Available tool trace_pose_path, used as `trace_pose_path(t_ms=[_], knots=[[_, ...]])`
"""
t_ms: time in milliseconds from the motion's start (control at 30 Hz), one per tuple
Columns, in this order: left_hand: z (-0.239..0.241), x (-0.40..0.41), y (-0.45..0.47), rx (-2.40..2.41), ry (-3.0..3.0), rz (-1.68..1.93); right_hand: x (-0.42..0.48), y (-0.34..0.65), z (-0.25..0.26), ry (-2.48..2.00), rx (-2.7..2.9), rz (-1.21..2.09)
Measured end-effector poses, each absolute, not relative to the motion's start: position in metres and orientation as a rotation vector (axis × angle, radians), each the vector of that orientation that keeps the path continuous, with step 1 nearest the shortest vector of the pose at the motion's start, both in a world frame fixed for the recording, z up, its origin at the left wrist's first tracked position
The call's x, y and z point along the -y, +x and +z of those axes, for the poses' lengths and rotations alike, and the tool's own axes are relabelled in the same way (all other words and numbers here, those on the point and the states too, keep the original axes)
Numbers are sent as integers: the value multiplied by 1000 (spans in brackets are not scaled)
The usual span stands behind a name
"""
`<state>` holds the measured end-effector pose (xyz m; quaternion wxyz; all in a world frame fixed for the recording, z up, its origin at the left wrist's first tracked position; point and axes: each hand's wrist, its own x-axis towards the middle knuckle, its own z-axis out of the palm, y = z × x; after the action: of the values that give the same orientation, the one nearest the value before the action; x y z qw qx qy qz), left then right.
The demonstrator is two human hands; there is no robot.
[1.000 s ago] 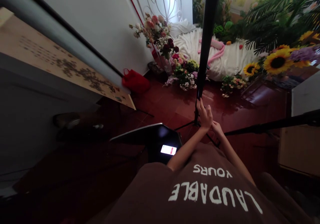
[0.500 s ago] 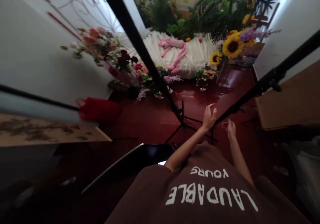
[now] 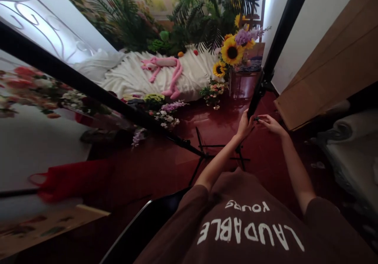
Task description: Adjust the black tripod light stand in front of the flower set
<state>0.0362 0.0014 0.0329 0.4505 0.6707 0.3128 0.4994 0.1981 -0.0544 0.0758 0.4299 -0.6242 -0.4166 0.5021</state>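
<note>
A tall black stand pole [image 3: 276, 45] rises on the right, its tripod feet on the red floor. My left hand [image 3: 245, 124] is wrapped around the pole low down. My right hand [image 3: 269, 123] pinches a small knob on the same pole, just right of the left hand. A second black stand pole [image 3: 88, 91] slants across the left of the view down to its tripod base [image 3: 203, 154].
Sunflowers [image 3: 232, 51], potted palms and flower bunches ring a white cloth [image 3: 195, 73] with a pink plush toy [image 3: 165, 69]. A wooden board [image 3: 330, 63] leans at right. A red bag [image 3: 71, 179] lies at left, a dark chair [image 3: 153, 224] below.
The view has swung right. My hands left the first pole and reached to the right-hand pole; the left hand closed round it and the right hand pinched its knob.
</note>
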Motion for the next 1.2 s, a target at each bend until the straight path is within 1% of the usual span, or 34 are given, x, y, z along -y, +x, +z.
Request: trace_pose_path(t_ms=[167,267,433,667,800,933,1000,1067,1200], knots=[[27,-6,42,-855,1673,1221,37,205,87,-1560,1125,1451],[25,-6,44,-884,1685,1241,34,209,92,-1528,1244,1425],[23,-7,47,-921,1695,1270,37,204,87,-1468,1356,1140],[21,-7,51,-953,1682,1314,45,181,58,-1442,1242,671],[22,-6,51,-954,1679,1295,48,178,45,-1440,1168,554],[23,-5,50,-936,1676,1298,56,179,38,-1496,1287,502],[23,-5,50,-935,1666,1288,61,178,41,-1517,1338,451],[23,-5,50,-943,1652,1284,63,175,52,-1512,1344,329],[22,-5,51,-952,1644,1285,53,159,100,-1413,1394,125]])
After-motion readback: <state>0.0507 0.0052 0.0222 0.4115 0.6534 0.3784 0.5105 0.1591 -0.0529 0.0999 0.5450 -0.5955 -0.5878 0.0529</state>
